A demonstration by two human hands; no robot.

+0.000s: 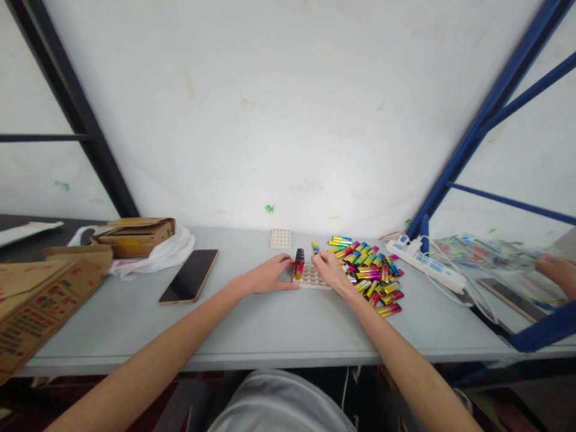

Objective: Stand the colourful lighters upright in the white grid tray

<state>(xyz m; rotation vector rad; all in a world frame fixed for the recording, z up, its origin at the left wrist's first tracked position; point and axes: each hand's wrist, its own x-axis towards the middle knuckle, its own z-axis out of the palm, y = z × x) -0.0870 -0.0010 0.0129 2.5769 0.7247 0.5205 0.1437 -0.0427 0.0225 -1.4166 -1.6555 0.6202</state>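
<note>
My left hand (270,275) rests on the table with thumb and fingers spread, at the left edge of a pale tray (310,284) with rows of round holes. Its thumb seems to touch the tray's near left corner. Along the tray's left side stands a row of red and yellow lighters (299,267) with black tops. Over the tray's far side, my right hand (330,268) pinches a shiny yellow and blue lighter (315,246). It hides part of the tray. Right of it lies a heap of shiny multicoloured lighters (371,270).
A second pale holed tray (281,238) lies near the wall. At left are a phone (189,276), a white plastic bag (162,255) and cardboard boxes (54,294). A white power strip (425,262) with cables lies at right. Another person's hand (558,273) shows beyond the blue frame.
</note>
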